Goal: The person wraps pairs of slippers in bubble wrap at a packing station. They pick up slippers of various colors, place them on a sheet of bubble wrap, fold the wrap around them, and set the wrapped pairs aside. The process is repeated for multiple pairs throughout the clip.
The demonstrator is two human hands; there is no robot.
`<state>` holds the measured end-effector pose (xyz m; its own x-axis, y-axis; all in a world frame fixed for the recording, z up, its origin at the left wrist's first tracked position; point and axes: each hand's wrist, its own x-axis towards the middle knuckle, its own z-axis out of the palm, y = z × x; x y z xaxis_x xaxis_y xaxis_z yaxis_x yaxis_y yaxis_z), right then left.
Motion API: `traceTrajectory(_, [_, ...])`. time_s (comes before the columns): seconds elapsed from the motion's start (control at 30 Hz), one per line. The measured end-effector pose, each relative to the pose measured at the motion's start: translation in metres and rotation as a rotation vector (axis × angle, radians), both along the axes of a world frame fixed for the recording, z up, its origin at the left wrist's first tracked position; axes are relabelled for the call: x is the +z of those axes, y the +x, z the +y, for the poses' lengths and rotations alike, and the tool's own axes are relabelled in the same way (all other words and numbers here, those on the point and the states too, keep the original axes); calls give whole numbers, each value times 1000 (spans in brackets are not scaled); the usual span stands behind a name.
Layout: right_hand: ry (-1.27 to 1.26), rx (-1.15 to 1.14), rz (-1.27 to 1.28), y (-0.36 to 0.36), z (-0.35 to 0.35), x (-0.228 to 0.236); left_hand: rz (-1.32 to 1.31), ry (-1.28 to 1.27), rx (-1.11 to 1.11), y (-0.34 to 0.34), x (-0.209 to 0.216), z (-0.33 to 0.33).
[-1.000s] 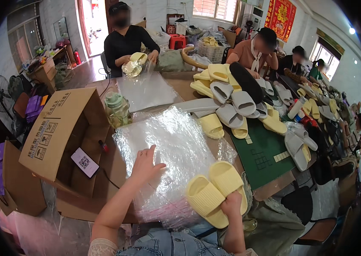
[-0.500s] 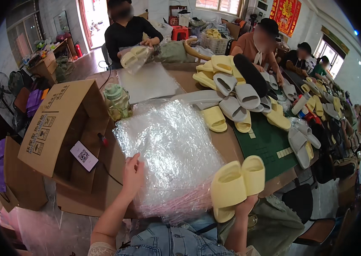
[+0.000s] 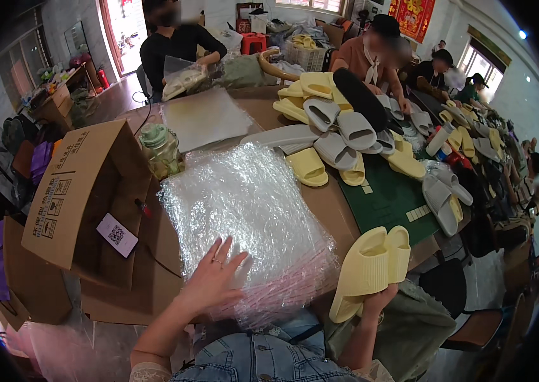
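My right hand [image 3: 378, 302] grips a pair of pale yellow slide slippers [image 3: 363, 272] from below, right of the table's near edge. The two slippers stand side by side with their ribbed straps showing. Part of the fingers is hidden behind them. My left hand [image 3: 214, 280], with a ring on one finger, lies with spread fingers over the near left part of a stack of clear plastic bags [image 3: 244, 197]. Pinkish edges show on the bags' near side. Nothing is held in that hand.
An open cardboard box [image 3: 72, 197] holding a white code card [image 3: 117, 234] stands left, beside a green-lidded jar [image 3: 160, 149]. Yellow and grey slippers [image 3: 339, 124] are heaped at the far right on a green mat [image 3: 384, 204]. Across the table, a person [image 3: 180, 51] handles bagged slippers.
My left hand has moved right onto the bags, its fingers now spread. The slippers in my right hand have shifted slightly right. The person across has lowered the bagged slippers.
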<state>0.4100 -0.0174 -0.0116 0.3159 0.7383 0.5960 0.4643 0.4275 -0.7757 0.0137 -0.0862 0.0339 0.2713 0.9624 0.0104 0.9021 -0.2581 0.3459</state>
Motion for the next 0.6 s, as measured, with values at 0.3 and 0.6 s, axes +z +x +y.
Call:
traceTrajectory(0.3, [-28,49,16,2,-8,1,-189,193,149,-4,-28,8])
traceTrajectory(0.6, [-161,418,756,-12,-25,2,-366,314,479,18,-33,28])
